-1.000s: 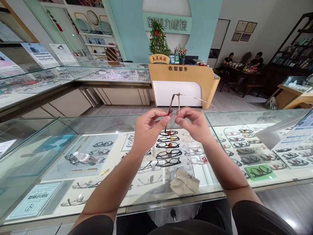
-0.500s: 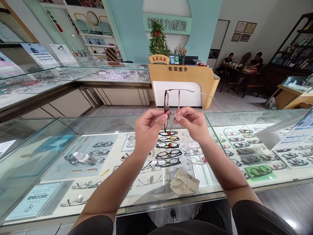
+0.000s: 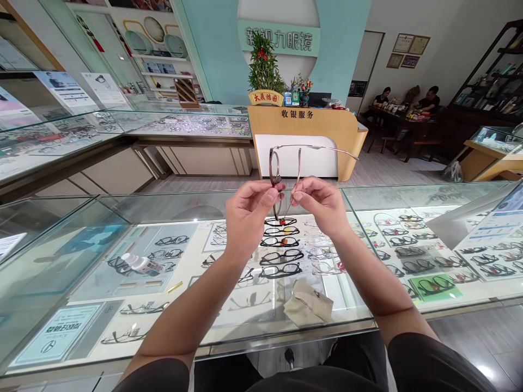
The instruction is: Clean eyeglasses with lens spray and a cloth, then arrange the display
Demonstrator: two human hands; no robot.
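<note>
A pair of thin-framed glasses (image 3: 275,163) is held up above the glass counter, seen from the side with its temples unfolded. My left hand (image 3: 253,209) pinches the front of the frame near the nose bridge. The fingers of my right hand (image 3: 318,204) close on one temple near its tip. The other temple stretches out to the right above my right hand, untouched. Below the hands, several dark-framed glasses (image 3: 281,256) lie in a column in the display case. A beige cloth (image 3: 308,305) with a thin chain on it rests at the counter's near edge.
The glass display counter (image 3: 241,348) spans the front, with many frames inside. A white bottle (image 3: 141,264) appears at the left. A printed stand (image 3: 496,218) is at the right. Beyond are a wooden cashier desk (image 3: 302,125) and two people seated at a far table.
The front of the glasses has turned slightly and shifted a little left, so a lens rim shows wider. Both hands keep nearly the same place and grip.
</note>
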